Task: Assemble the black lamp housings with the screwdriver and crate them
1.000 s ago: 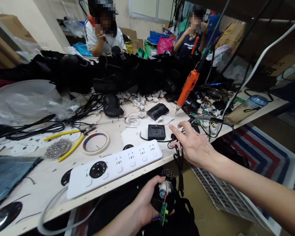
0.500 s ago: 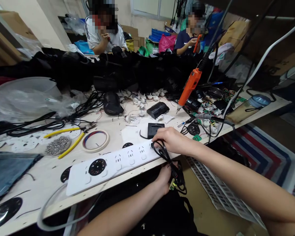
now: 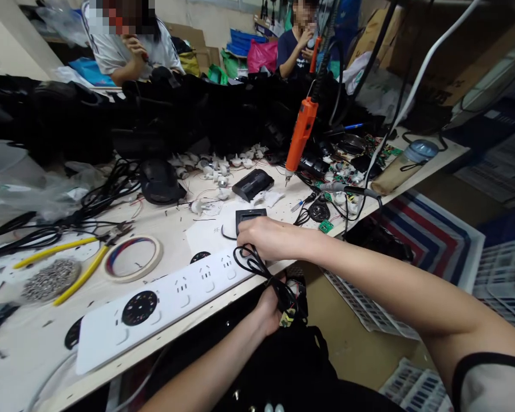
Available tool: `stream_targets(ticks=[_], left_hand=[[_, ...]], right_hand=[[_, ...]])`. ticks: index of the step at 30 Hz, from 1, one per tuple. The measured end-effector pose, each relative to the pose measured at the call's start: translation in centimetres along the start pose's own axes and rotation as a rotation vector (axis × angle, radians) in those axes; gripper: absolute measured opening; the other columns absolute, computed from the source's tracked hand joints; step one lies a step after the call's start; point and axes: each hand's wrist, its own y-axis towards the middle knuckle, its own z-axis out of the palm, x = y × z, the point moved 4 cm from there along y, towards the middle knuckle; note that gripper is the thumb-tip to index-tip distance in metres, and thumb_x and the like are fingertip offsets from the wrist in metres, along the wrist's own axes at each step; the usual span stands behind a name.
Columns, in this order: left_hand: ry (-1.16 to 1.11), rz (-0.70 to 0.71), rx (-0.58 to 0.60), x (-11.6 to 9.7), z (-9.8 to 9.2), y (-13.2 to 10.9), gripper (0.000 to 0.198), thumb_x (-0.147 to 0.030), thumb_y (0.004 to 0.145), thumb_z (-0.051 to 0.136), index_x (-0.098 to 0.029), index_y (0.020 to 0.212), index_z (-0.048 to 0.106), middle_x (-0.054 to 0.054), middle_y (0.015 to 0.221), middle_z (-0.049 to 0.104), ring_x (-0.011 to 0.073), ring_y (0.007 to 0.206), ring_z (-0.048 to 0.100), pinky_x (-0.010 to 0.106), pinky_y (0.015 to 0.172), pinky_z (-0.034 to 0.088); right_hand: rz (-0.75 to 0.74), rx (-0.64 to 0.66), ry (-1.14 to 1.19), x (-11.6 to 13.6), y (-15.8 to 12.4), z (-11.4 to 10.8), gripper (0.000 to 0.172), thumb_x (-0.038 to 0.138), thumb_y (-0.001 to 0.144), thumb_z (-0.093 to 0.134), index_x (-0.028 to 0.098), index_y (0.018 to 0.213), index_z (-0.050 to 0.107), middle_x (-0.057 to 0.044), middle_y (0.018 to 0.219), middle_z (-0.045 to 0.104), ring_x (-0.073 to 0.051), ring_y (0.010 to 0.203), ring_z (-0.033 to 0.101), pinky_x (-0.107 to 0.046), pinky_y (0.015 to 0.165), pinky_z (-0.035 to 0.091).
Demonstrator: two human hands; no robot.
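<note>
Power strip (image 3: 169,303) on the tabletop (image 3: 171,223) draws my eye: over its right-hand end, the right hand (image 3: 264,237) appears closed on a looped black cord (image 3: 278,284), any plug hidden beneath. Nearer the person than that end, the left hand (image 3: 268,309) grips a circuit assembly (image 3: 287,317). I'd judge this a plugging or unplugging step, calling for a straight right-hand motion while the left steadies the assembly.
</note>
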Motion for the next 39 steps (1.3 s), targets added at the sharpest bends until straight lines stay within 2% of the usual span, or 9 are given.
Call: stream_targets(ticks=[9,15,23,29,35,39], left_hand=[[0.035,-0.095,0.021,0.5,0.7,-0.8,0.03,-0.03,0.093,0.043,-0.01,0.082,0.062,0.008,0.064,0.067,0.0227,0.06,0.067,0.038,0.063,0.056],[0.046,-0.122,-0.008,1.1,1.6,-2.1,0.02,-0.023,0.089,0.046,-0.011,0.087,0.062,0.01,0.071,0.069,0.0248,0.067,0.069,0.043,0.067,0.057],[0.046,-0.113,-0.031,1.8,1.8,-2.7,0.015,-0.018,0.086,0.047,-0.011,0.086,0.061,0.007,0.066,0.068,0.0224,0.062,0.068,0.039,0.064,0.058],[0.056,-0.101,-0.061,2.1,1.5,-2.6,0.022,-0.021,0.091,0.042,-0.012,0.081,0.059,0.005,0.062,0.065,0.0189,0.054,0.065,0.038,0.065,0.058],[0.107,-0.104,-0.112,2.1,1.3,-3.5,0.026,-0.027,0.095,0.041,-0.013,0.082,0.058,0.006,0.064,0.066,0.0237,0.062,0.069,0.047,0.071,0.058],[0.155,-0.088,-0.182,1.6,0.9,-4.7,0.024,-0.029,0.094,0.044,-0.011,0.087,0.059,0.009,0.071,0.07,0.0265,0.064,0.07,0.056,0.072,0.057]], right_hand=[[-0.062,0.021,0.046,-0.9,1.0,1.2,0.016,0.001,0.081,0.053,0.012,0.074,0.063,-0.005,0.081,0.058,-0.013,0.068,0.043,-0.024,0.06,0.031],[-0.09,0.002,0.068,-1.2,1.3,1.8,0.018,-0.002,0.077,0.053,0.015,0.07,0.057,-0.003,0.079,0.055,-0.013,0.069,0.044,-0.024,0.061,0.03],[-0.064,-0.01,0.034,-0.8,0.9,1.9,0.017,-0.001,0.074,0.052,0.015,0.075,0.058,-0.005,0.084,0.059,-0.015,0.07,0.045,-0.025,0.06,0.03],[-0.053,-0.022,0.03,-1.2,1.0,2.0,0.019,0.0,0.073,0.05,0.016,0.078,0.061,-0.006,0.085,0.063,-0.016,0.073,0.052,-0.025,0.058,0.031],[-0.083,-0.044,-0.059,-1.3,1.0,2.0,0.02,0.004,0.079,0.047,0.016,0.087,0.062,-0.008,0.089,0.066,-0.019,0.075,0.057,-0.027,0.058,0.032],[-0.112,-0.044,-0.108,-1.1,1.0,1.9,0.017,0.005,0.081,0.048,0.016,0.084,0.06,-0.009,0.086,0.068,-0.02,0.075,0.058,-0.028,0.058,0.032]])
